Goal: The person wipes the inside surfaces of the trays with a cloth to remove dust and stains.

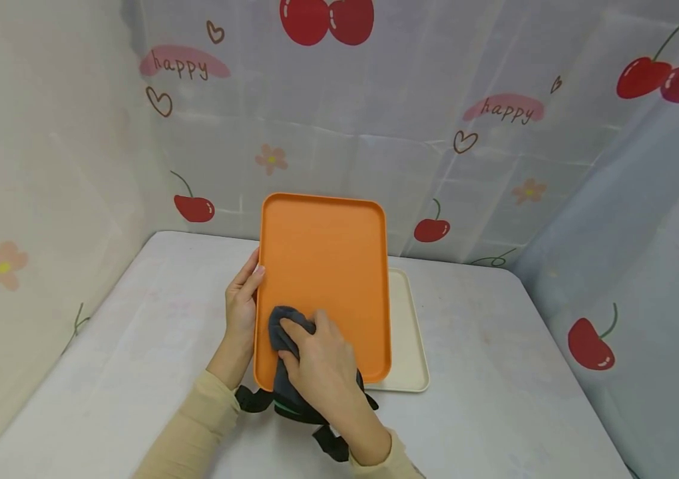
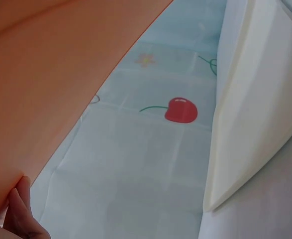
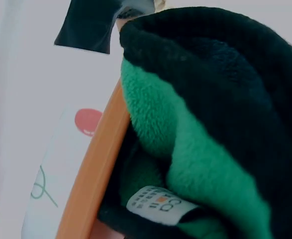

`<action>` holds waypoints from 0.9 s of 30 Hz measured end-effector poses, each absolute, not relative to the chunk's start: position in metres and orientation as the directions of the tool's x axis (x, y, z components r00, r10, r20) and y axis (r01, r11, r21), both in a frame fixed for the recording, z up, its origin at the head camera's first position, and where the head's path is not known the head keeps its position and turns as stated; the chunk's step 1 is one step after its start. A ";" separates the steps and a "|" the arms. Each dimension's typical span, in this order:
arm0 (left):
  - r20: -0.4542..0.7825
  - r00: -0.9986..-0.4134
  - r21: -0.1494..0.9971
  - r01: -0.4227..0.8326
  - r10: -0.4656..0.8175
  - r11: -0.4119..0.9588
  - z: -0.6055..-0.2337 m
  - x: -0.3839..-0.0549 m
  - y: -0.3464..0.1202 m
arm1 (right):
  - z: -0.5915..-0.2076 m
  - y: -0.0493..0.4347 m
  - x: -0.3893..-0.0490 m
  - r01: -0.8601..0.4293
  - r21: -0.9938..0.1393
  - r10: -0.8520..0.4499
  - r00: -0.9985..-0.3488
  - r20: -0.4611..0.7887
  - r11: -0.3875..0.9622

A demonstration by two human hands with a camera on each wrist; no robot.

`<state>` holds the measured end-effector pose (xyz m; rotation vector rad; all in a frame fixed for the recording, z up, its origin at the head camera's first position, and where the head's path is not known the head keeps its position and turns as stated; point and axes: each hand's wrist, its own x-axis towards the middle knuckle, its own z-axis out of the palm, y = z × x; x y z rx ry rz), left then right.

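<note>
An orange rectangular tray (image 1: pixel 327 259) is held tilted up above the table, its inner face toward the head camera. My left hand (image 1: pixel 240 319) grips the tray by its left edge; fingertips (image 2: pixel 24 191) show against it in the left wrist view. With bent fingers my right hand (image 1: pixel 324 362) holds a dark grey cloth (image 1: pixel 282 326) and presses it on the lower left part of the tray. Up close in the right wrist view, the folded cloth (image 3: pixel 200 139) shows a green fuzzy side and a white label, next to the orange rim (image 3: pixel 93 164).
A cream tray (image 1: pixel 408 332) lies on the white table (image 1: pixel 483 372), partly hidden behind the orange one. Black straps (image 1: pixel 332 444) show near the wrists. Curtains (image 1: pixel 339 100) printed with cherries and flowers stand behind and at both sides.
</note>
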<state>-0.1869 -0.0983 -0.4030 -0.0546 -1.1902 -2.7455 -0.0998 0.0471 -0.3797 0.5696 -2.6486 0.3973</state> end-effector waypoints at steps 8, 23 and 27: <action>0.091 -0.991 0.695 0.136 -0.102 -0.706 -0.402 -0.188 -0.103 | -0.379 0.067 -0.102 -0.354 -0.238 -0.228 -0.872 0.433 0.904; 0.069 -0.987 0.673 0.151 -0.142 -0.724 -0.397 -0.188 -0.113 | -0.374 0.122 -0.112 -0.158 -0.288 -0.035 -0.920 0.390 0.945; 0.061 -0.986 0.662 0.156 -0.155 -0.733 -0.395 -0.189 -0.115 | -0.373 0.134 -0.114 -0.127 -0.323 0.001 -0.930 0.367 0.938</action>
